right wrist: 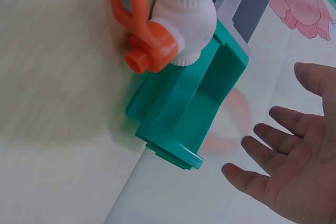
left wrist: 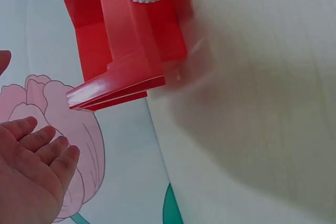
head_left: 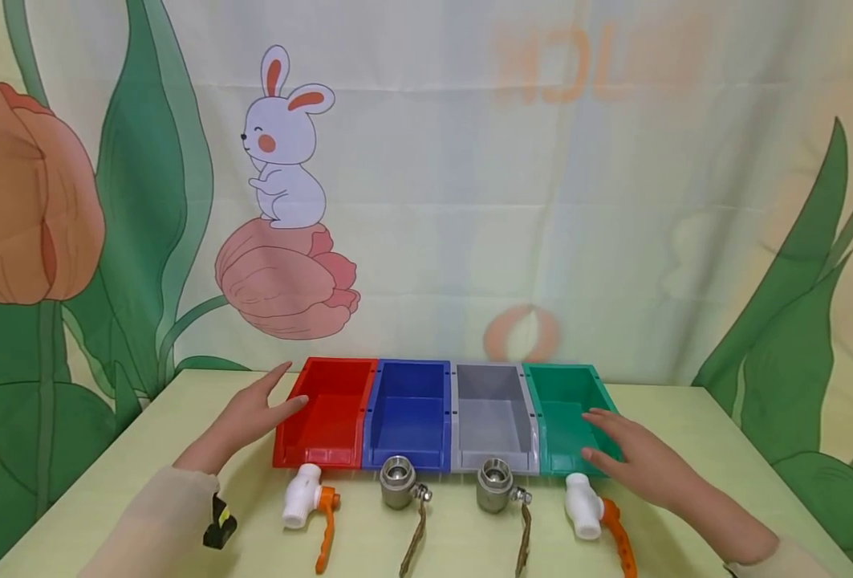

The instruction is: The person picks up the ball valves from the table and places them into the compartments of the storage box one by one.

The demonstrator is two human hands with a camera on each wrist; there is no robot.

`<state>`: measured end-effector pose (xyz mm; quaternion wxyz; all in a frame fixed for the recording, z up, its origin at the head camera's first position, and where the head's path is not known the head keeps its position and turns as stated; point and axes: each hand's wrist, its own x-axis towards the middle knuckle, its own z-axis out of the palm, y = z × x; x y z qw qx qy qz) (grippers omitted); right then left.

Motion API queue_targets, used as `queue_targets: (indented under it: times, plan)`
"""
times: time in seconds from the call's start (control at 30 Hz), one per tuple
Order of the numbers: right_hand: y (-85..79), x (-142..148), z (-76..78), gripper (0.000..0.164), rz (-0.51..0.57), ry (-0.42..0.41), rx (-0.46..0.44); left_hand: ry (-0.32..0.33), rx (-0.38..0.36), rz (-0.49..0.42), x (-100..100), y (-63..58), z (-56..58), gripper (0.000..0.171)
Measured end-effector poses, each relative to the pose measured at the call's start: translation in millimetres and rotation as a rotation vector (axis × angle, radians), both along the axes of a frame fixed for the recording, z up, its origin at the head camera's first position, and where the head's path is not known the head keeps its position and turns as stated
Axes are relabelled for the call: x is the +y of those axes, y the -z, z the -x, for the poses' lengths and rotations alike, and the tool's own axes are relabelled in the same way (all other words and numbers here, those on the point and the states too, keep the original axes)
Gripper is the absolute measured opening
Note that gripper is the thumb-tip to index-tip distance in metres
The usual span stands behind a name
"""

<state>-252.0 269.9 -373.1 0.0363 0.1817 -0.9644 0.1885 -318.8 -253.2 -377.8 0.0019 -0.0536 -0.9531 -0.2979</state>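
My left hand (head_left: 256, 413) is held with fingers spread at the left side of the red bin (head_left: 328, 413), holding nothing. On the other side, my right hand (head_left: 639, 457) reaches over the green bin (head_left: 559, 464) with its fingers extended and nothing in them. Between these bins stand a blue bin (head_left: 409, 421) and a grey bin (head_left: 491, 421). In front of the row lie a white ball valve with an orange handle (head_left: 301, 498), a metal ball valve (head_left: 397, 484), a second metal ball valve (head_left: 494, 487) and another white ball valve with an orange handle (head_left: 582, 507).
The bins stand side by side on a pale table (head_left: 173, 417), close to its far edge. Behind the table hangs a curtain (head_left: 426, 201) printed with a rabbit and tulips. A black band with a yellow mark (head_left: 220, 523) sits at my left wrist.
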Motion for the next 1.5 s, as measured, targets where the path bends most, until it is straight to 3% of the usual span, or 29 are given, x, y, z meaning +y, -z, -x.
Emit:
queue_targets:
  times: [0.4,0.7,1.1,1.33,1.5]
  plan:
    - [13.7,10,-4.5,0.054,-0.004,0.056,-0.204,-0.032,-0.08,-0.135,-6,25.7,-3.8,0.085]
    - [23.3,17,-7.7,0.048,-0.01,0.031,-0.215,-0.046,-0.095,-0.219,-2,31.0,-1.4,0.08]
    - [30.4,16,-6.2,0.046,0.002,0.074,-0.288,-0.065,-0.12,-0.315,2,38.2,0.8,0.064]
    - [35.8,15,-7.6,0.044,0.029,0.047,-0.301,-0.103,-0.124,-0.329,5,38.5,1.1,0.061]
    - [40.0,10,-7.2,0.046,0.016,0.071,-0.332,-0.116,-0.138,-0.336,7,39.4,0.2,0.062]
